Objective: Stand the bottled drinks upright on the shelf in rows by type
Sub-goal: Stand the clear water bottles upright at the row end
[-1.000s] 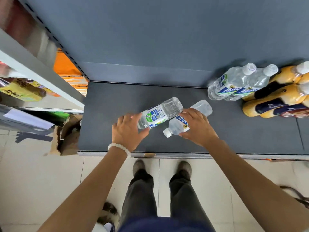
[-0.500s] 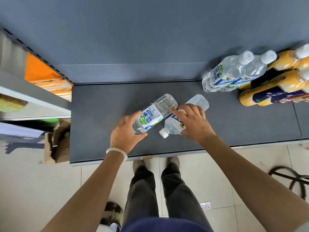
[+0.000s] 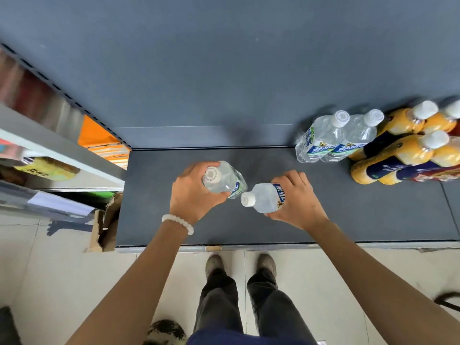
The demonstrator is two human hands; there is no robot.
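Observation:
My left hand (image 3: pixel 193 197) grips a clear water bottle (image 3: pixel 224 179) with a white cap, raised nearly upright over the middle of the dark grey shelf (image 3: pixel 348 220). My right hand (image 3: pixel 296 202) holds a second clear water bottle (image 3: pixel 265 200), its white cap tilted toward me and to the left. The two bottles are close, almost touching. At the back right, two more water bottles (image 3: pixel 331 138) stand upright side by side. Right of them stand several orange drink bottles (image 3: pixel 403 155) with white caps.
The shelf's back panel (image 3: pixel 224 70) rises behind. The shelf's front edge (image 3: pixel 273 246) runs just above my feet. A torn cardboard box (image 3: pixel 105 222) sits on the tiled floor at the shelf's left end. Another shelving unit (image 3: pixel 49 150) with goods stands at the left.
Both bottles were lying on the shelf under my hands. Now each hand has lifted its bottle and turned it cap-up, toward upright.

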